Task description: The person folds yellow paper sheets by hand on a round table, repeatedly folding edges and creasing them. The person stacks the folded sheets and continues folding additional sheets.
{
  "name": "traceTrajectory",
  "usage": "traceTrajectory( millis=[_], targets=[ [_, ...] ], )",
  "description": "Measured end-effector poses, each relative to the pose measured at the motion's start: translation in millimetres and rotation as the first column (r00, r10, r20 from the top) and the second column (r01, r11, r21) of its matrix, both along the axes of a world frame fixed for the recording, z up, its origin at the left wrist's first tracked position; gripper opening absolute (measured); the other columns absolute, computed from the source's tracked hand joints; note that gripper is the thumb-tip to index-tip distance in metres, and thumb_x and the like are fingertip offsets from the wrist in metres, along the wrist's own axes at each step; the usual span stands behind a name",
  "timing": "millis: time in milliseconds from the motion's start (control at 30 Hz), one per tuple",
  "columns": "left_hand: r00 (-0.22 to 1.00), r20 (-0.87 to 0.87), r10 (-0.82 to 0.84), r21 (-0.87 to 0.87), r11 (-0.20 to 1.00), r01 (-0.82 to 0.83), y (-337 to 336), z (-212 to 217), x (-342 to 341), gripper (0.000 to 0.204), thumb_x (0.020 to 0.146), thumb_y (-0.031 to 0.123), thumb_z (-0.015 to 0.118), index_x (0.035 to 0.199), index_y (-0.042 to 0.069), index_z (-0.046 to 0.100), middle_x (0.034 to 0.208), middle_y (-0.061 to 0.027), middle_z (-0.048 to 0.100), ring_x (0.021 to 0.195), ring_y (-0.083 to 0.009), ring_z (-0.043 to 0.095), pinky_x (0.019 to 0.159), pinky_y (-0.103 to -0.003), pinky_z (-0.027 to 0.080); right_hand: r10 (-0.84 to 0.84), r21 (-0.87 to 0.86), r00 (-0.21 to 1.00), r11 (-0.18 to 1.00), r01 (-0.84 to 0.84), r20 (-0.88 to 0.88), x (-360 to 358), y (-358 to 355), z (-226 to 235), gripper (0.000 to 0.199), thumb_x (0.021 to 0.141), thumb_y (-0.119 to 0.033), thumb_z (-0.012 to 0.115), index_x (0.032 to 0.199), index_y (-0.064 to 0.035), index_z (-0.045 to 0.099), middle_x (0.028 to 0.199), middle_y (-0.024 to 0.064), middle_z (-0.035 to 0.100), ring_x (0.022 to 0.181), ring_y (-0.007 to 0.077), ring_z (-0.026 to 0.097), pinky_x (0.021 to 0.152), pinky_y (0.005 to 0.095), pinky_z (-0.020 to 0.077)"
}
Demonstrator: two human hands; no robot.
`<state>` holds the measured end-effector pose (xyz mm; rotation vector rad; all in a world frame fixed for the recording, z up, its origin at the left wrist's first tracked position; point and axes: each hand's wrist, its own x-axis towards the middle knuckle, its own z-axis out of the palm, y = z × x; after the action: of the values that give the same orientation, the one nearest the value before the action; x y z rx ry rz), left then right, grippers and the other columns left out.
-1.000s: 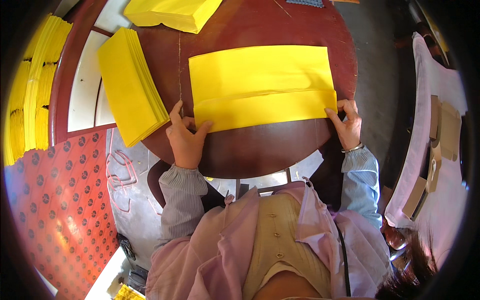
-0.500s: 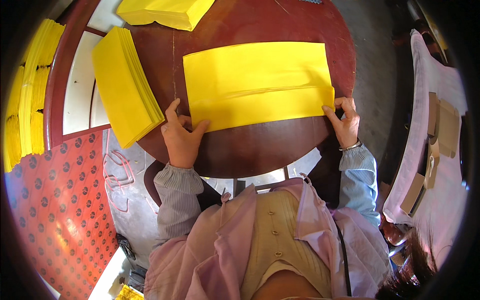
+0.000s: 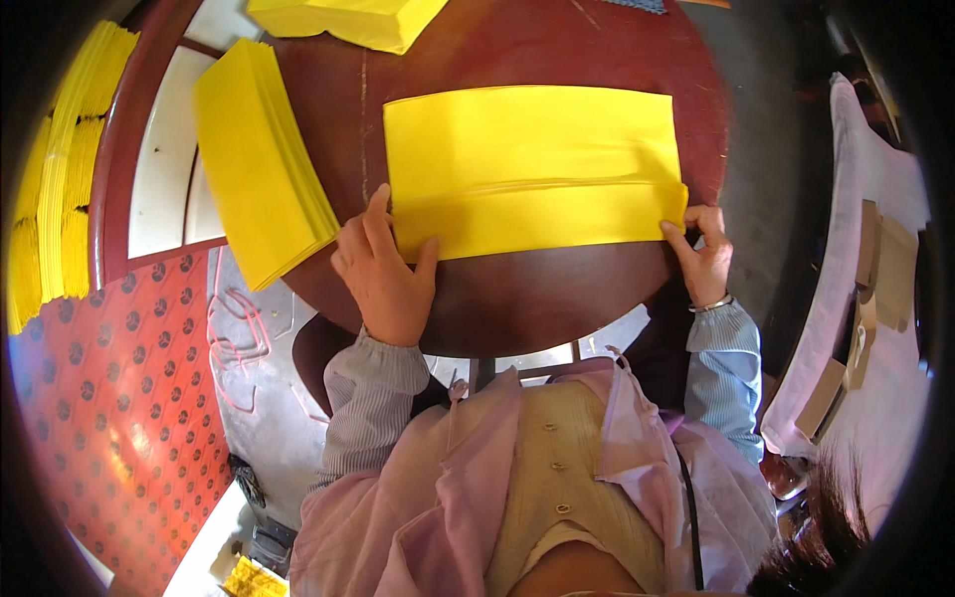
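Note:
A folded yellow sheet (image 3: 537, 139) lies flat on the dark red round table, its near part turned up into a long band. Whether it is paper or cloth I cannot tell. My left hand (image 3: 388, 269) is at its near left corner, open, with the thumb by the near edge and the forefinger stretched along the left side. At the near right corner my right hand (image 3: 704, 257) is closed, pinching the folded edge between thumb and fingers.
A thick stack of folded yellow sheets (image 3: 261, 164) lies left of my left hand. Another yellow stack (image 3: 348, 18) is at the table's far side. More yellow bundles (image 3: 60, 179) stand at far left. On the right, flattened cardboard (image 3: 890, 264) rests on a pale pink cover.
My left hand has moved in closer to the sheet's left edge, its forefinger now beside it. The right hand keeps its pinch. The whole view has shifted slightly.

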<state>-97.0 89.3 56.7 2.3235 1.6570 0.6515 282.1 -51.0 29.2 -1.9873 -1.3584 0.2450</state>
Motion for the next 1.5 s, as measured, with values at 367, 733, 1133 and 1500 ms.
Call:
traceTrajectory(
  millis=[367,733,1133,1500],
  targets=[
    [0.872,0.198,-0.447,-0.008,0.889,0.457,-28.6,-24.7,100.8,0.049,0.094,0.01,0.07,0.14,0.001,0.058,0.147,-0.0191,0.054,0.149,-0.0396,0.043,0.126,-0.057,0.03,0.018,-0.01,1.0,1.0,-0.018,-0.001,-0.1,0.6,0.7,0.024,0.085,-0.015,0.088,0.095,-0.0036,0.07,0.091,0.01,0.064,0.087,0.0255,0.062,0.08,0.0385,0.0522],
    [0.919,0.077,-0.388,0.003,0.921,0.389,-22.6,-27.5,109.3,0.062,0.091,0.021,0.077,0.147,0.006,0.054,0.15,-0.0132,0.055,0.147,-0.033,0.046,0.122,-0.059,0.033,0.006,0.002,0.999,1.0,-0.007,0.036,0.2,-1.8,-4.2,0.024,0.083,-0.012,0.088,0.094,-0.0037,0.069,0.091,0.011,0.062,0.086,0.0267,0.062,0.081,0.0383,0.0517],
    [0.92,0.095,-0.38,0.086,0.924,0.373,-25.1,-43.1,112.2,0.057,0.093,0.025,0.072,0.144,0.004,0.058,0.148,-0.0132,0.056,0.146,-0.0316,0.046,0.124,-0.058,0.03,0.106,0.101,0.907,0.982,-0.16,0.407,-92.3,27.2,33.8,0.042,0.092,-0.021,0.078,0.132,-0.0098,0.068,0.141,0.0089,0.065,0.128,0.0296,0.057,0.108,0.0466,0.039],
    [0.952,-0.111,-0.287,0.066,0.953,0.295,2.5,-51.6,64.3,0.067,0.104,0.038,0.059,0.161,0.007,0.042,0.17,-0.0117,0.039,0.16,-0.0269,0.03,0.13,-0.053,0.02,0.226,-0.317,0.871,0.945,-0.086,0.436,-100.2,40.7,-17.6,0.07,0.111,-0.047,0.046,0.169,-0.0122,0.027,0.176,0.014,0.023,0.164,0.0298,0.017,0.133,0.0482,0.0141]
  ],
)
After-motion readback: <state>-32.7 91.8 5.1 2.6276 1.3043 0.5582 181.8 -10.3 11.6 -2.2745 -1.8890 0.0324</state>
